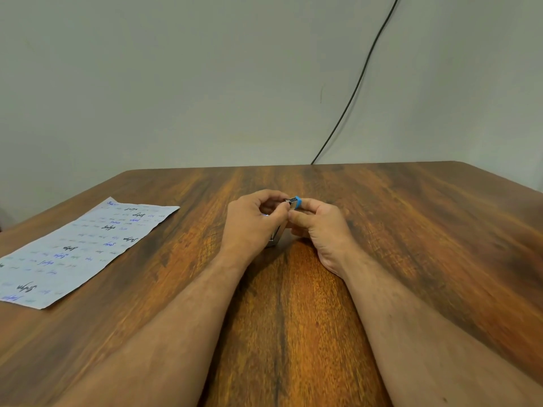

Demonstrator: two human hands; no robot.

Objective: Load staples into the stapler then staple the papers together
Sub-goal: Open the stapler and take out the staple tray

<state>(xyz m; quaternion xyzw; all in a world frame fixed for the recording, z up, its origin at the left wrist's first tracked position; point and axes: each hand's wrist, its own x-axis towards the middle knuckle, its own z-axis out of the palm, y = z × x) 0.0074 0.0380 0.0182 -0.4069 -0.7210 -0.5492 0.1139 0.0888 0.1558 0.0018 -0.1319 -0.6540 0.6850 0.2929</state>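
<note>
Wooden table (pixel 411 230), black cable (pixel 361 80), wall (pixel 176 83)

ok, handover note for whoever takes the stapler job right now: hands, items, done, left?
Left hand: closed around the metal body of the stapler, fingertips pinched at its top end.
Right hand: closed on the stapler's blue end, thumb and forefinger pinching.
Stapler: held between both hands over the middle of the wooden table; it looks open, but blur hides whether staples are in.
Papers: flat on the table to the left, untouched, apart from the hands.
Done: stapler picked up, loading seemingly under way.
Left: finish loading, close the stapler, staple the papers.
</note>
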